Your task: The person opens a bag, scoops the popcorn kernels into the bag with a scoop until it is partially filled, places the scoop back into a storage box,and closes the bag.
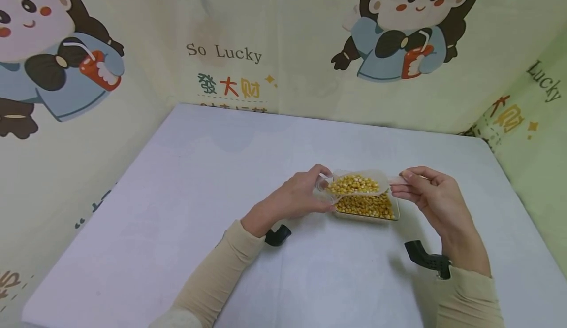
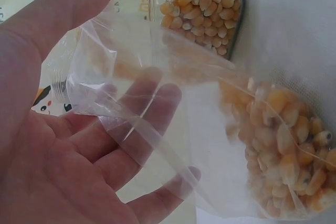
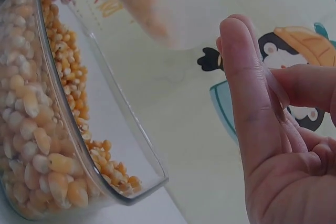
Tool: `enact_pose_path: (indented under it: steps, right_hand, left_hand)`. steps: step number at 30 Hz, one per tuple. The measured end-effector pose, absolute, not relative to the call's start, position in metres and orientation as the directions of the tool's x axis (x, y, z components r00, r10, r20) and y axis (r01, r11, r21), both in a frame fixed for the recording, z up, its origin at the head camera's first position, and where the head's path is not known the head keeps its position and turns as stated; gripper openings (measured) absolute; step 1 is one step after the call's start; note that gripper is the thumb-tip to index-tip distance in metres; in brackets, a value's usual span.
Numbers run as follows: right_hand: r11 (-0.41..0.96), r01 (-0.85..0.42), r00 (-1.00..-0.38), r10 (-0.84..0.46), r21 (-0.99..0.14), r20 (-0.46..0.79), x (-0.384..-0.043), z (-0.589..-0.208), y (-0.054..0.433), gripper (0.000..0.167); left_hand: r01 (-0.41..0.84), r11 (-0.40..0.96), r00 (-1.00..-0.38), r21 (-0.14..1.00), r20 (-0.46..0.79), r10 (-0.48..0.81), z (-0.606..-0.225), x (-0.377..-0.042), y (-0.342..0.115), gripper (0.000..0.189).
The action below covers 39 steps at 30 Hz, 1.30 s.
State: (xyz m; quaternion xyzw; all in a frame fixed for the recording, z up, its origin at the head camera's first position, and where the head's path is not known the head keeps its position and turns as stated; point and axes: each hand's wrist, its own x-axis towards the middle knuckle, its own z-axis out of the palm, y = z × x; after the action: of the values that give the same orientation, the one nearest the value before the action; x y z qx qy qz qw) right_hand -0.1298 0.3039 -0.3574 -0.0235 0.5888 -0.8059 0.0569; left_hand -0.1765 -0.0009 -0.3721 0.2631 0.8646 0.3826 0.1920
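My left hand [image 1: 303,190] grips a clear plastic bag [image 2: 210,140] near its mouth, thumb on one side and fingers showing through the film on the other. Corn kernels [image 2: 289,156] fill the lower part of this bag. The pale handle of a translucent scoop [image 1: 382,180] is pinched between thumb and fingers of my right hand [image 1: 436,195]. Heaped with yellow kernels [image 1: 354,184], the scoop lies nearly level, its front end at the clear plastic by my left fingers. Under it stands a clear rectangular container [image 1: 397,214] of corn kernels, partly hidden by the scoop.
A white table [image 1: 212,190] carries the container right of its middle. Printed cloth walls [image 1: 305,47] with cartoon figures rise along the back and both sides. Black wrist mounts [image 1: 427,259] jut out near both wrists, beside the beige sleeves [image 1: 221,269].
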Motion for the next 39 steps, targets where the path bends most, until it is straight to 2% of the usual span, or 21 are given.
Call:
enact_pose_path:
  steps: [34, 39]
  right_hand:
    - [-0.064, -0.051, -0.996, -0.066, -0.997, 0.055, -0.122, -0.343, 0.284, 0.018]
    - [-0.010, -0.040, -0.998, -0.050, -0.999, 0.040, -0.121, -0.340, 0.282, 0.029]
  left_hand:
    - [0.322, 0.559, -0.791, 0.764, -0.107, 0.602, -0.367, -0.173, -0.003, 0.062]
    - [0.318, 0.558, -0.790, 0.766, -0.111, 0.603, -0.367, -0.173, -0.003, 0.062]
